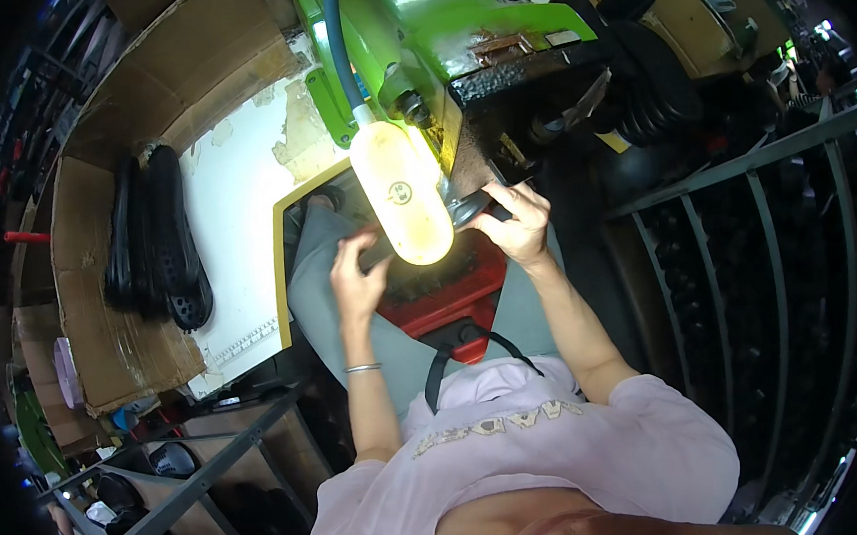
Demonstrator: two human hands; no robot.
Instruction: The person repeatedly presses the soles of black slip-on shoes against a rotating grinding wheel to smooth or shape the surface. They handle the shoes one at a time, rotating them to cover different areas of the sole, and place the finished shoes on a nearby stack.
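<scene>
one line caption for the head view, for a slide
Both hands, left and right, hold a dark sole piece under a green machine beside a lit lamp.

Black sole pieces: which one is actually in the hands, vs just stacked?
The dark piece at the green machine, behind the lit lamp, gripped by the left hand and right hand. The others lie stacked on cardboard at the left, untouched.

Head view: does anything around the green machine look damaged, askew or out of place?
Yes. The white sheet covering the bench left of the green machine is torn and peeling, baring brown patches near the machine. Both hands, left hand and right hand, hold a dark piece level under the lamp.
</scene>
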